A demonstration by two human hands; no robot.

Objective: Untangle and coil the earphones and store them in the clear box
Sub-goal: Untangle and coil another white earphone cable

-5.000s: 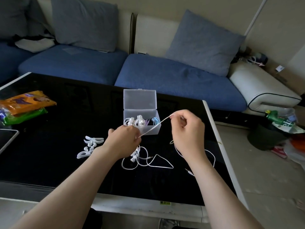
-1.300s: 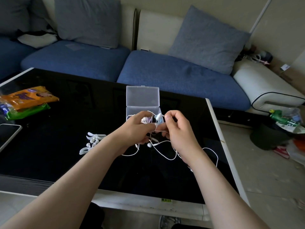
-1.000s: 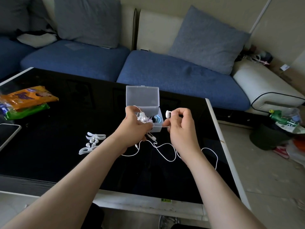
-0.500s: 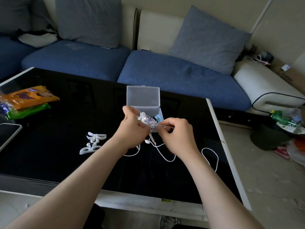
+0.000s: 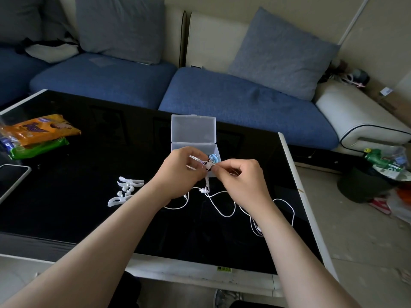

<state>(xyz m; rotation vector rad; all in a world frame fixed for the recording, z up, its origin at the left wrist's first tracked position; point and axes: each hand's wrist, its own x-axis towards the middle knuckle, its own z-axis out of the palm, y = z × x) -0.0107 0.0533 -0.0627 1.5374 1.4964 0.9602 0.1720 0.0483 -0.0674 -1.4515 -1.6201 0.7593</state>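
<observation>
White earphones [image 5: 222, 207] trail in loose loops over the black table between my hands and to the right. My left hand [image 5: 178, 174] grips a bundle of the cable with curled fingers just in front of the clear box [image 5: 193, 130]. My right hand [image 5: 240, 181] pinches the cable and an earbud right beside the left hand. The box stands open with its lid upright; a blue earphone [image 5: 214, 157] shows inside. One earbud [image 5: 202, 190] hangs below my hands.
White ear hooks and tips [image 5: 125, 191] lie left of my left arm. Snack packets [image 5: 37, 134] and a phone [image 5: 11, 176] sit at the table's left edge. A blue sofa [image 5: 222, 96] runs behind the table; a bin [image 5: 364, 183] stands on the floor at right.
My hands have come close together in front of the box. The cable that was stretched between them five seconds ago is now gathered at my left hand.
</observation>
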